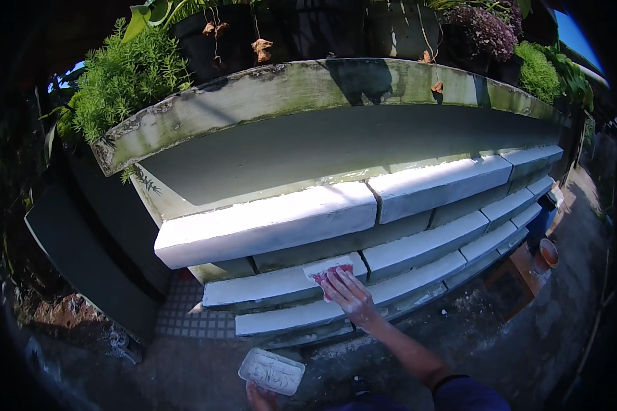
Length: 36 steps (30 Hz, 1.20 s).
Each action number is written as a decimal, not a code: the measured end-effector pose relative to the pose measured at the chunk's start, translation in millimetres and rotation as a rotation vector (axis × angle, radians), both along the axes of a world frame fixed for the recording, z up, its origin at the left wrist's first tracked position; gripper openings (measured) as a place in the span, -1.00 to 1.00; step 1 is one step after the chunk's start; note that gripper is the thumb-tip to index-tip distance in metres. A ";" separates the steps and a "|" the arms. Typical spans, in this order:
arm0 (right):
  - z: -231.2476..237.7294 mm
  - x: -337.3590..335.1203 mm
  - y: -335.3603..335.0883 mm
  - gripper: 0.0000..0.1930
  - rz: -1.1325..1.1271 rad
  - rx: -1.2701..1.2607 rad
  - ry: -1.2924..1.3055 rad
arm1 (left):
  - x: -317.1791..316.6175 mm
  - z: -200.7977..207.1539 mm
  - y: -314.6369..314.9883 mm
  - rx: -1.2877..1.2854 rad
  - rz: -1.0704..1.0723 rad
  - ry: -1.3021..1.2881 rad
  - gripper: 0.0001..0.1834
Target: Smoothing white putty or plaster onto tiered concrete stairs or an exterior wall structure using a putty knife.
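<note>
My right hand [349,299] reaches forward with its fingers closed on a reddish sponge-like pad [328,271] smeared with white. The pad presses on the top of a white-painted block [274,290] in the middle row of the stepped wall, close to the gap beside the neighbouring block. Low in the view, my left hand [260,397] grips the near edge of a shallow rectangular white tray [272,372]. Streaks of white paint cover the tray's inside. My left fingers are partly hidden under the tray.
Above the white ledge [274,220] overhangs a mossy concrete planter edge [336,82] with potted plants [127,85]. A dark panel [89,253] leans at the left. At right, an orange-brown pot [547,253] and a wooden frame [514,284] are on the paint-spotted ground.
</note>
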State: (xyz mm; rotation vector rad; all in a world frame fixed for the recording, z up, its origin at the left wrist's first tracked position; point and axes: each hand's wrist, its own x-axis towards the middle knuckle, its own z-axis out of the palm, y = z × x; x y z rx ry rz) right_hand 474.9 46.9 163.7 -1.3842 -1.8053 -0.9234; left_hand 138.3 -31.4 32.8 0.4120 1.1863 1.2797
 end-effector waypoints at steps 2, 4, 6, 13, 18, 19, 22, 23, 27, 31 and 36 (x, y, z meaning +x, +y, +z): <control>8.5 -9.3 -3.9 -0.55 0.057 0.019 -0.009 | -10.6 -7.4 3.3 -0.023 -0.023 0.015 -0.43; 50.0 -5.8 4.9 -0.55 0.003 0.227 -0.026 | -18.1 -7.0 0.8 -0.021 -0.003 0.028 -0.43; 75.6 -1.9 11.9 -0.54 -0.082 0.181 0.003 | -20.1 -3.1 -8.2 -0.023 0.002 0.037 -0.43; -3.2 -41.4 0.4 -0.52 -0.004 -0.046 0.117 | -37.7 -8.6 -16.6 0.004 -0.046 0.027 -0.46; -34.8 -87.0 -44.8 -0.51 0.164 -0.216 0.817 | -32.3 0.0 -0.1 0.140 -0.077 -0.001 -0.49; -23.5 -96.4 -52.5 -0.60 0.178 -0.285 1.009 | -30.0 2.8 6.6 0.165 -0.103 0.014 -0.49; -6.4 -109.2 -69.7 -0.71 0.352 -0.356 1.255 | -17.2 28.1 26.7 0.307 -0.222 0.038 -0.49; -3.2 -112.4 -75.1 -0.69 0.370 -0.422 1.263 | -11.0 34.4 32.8 0.320 -0.229 0.065 -0.47; 5.9 -130.1 -86.2 -0.56 0.291 -0.567 0.976 | -1.7 41.1 41.8 0.380 -0.270 0.032 -0.42; -3.8 -151.8 -94.1 -0.35 0.201 -0.562 0.920 | 10.8 48.5 30.9 0.411 -0.314 -0.035 -0.42; -2.8 -146.3 -100.7 -0.29 0.153 -0.672 0.845 | 14.3 43.4 24.3 0.372 -0.435 0.034 -0.44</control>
